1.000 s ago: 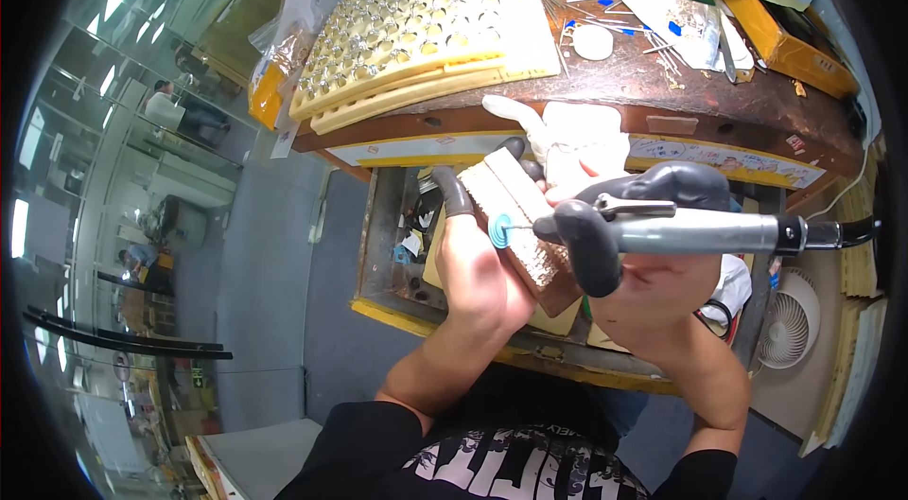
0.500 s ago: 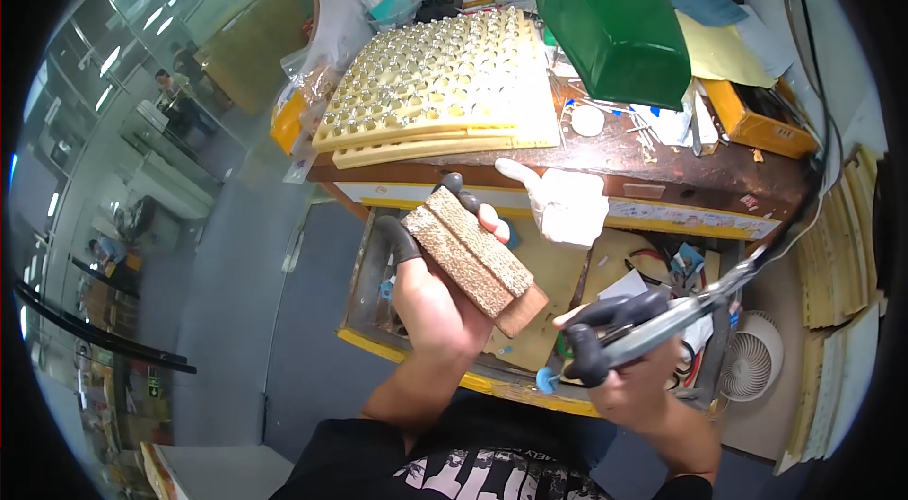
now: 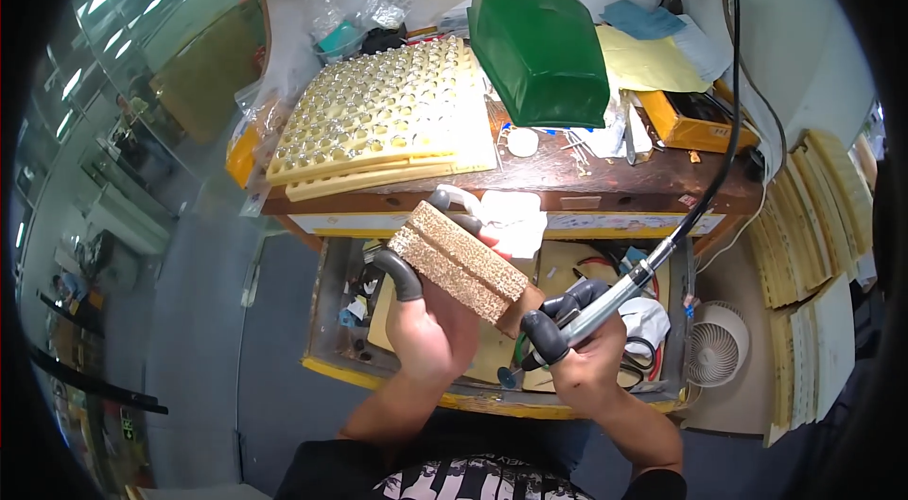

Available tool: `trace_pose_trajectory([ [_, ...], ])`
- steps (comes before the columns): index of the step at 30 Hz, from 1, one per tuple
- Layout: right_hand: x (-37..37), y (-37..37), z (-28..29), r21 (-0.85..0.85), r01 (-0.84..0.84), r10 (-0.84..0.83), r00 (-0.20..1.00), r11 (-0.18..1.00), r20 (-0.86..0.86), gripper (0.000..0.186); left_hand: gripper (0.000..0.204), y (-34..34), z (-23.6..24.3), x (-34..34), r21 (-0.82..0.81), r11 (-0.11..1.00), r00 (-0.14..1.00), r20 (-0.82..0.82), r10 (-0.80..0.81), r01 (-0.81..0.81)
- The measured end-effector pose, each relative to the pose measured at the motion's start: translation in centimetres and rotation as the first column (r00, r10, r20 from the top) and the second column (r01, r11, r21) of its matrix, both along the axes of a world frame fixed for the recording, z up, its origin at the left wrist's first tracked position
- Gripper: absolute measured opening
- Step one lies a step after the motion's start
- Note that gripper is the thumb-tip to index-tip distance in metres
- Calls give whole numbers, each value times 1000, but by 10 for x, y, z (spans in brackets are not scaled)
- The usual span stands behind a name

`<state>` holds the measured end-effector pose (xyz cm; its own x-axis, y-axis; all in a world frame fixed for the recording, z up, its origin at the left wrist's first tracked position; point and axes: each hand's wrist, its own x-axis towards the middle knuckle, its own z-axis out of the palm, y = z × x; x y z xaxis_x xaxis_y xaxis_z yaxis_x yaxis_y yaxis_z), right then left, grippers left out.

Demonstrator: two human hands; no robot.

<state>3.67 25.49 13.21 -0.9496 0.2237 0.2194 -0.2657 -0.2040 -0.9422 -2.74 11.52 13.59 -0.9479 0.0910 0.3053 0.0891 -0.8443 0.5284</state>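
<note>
My left hand (image 3: pixel 426 334), with black finger cots on the thumb and fingers, is closed around a brown, rough-grained block (image 3: pixel 459 263) that has a groove along its top. A smoother brown piece shows at the block's lower right end. My right hand (image 3: pixel 586 363), also in black finger cots, grips a silver rotary handpiece (image 3: pixel 615 299) from which a black cable runs up to the right. At the handpiece's lower tip is a small dark blue disc (image 3: pixel 509 377), below the block and apart from it. Behind the left fingers, a white wrapped piece (image 3: pixel 514 224) juts from the bench edge.
Below my hands an open drawer (image 3: pixel 326 330) holds tools and scraps. On the bench stand a yellow tray (image 3: pixel 369 122) of shiny rings, a green cover (image 3: pixel 544 55) and an orange box (image 3: pixel 695 126). A white fan (image 3: pixel 716 344) is at the right.
The view has shifted, with the bench now further left. My right hand has brought the handpiece closer to the block, and its disc now sits nearer the block's lower end. Both grips hold.
</note>
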Motion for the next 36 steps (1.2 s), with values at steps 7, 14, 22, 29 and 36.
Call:
trace_pose_trajectory([
  [7,-4,12,-4,-19,-2,1,1000,1000,-16,23,73,-21,-7,3,-331,939,970,-184,-158,90],
  [14,-8,10,-1,39,-3,6,997,999,-77,22,93,-34,-9,1,-341,940,986,-144,-81,28],
  [22,-29,20,7,18,-154,149,911,988,-386,41,83,-46,-22,-13,-283,927,946,-279,164,-245],
  [29,-68,17,22,452,61,179,865,890,-469,49,74,-57,-27,-21,-361,846,878,-422,227,-392],
  [36,-79,2,13,361,158,83,819,919,-568,41,76,-75,-21,-13,-431,741,832,-459,310,-514],
])
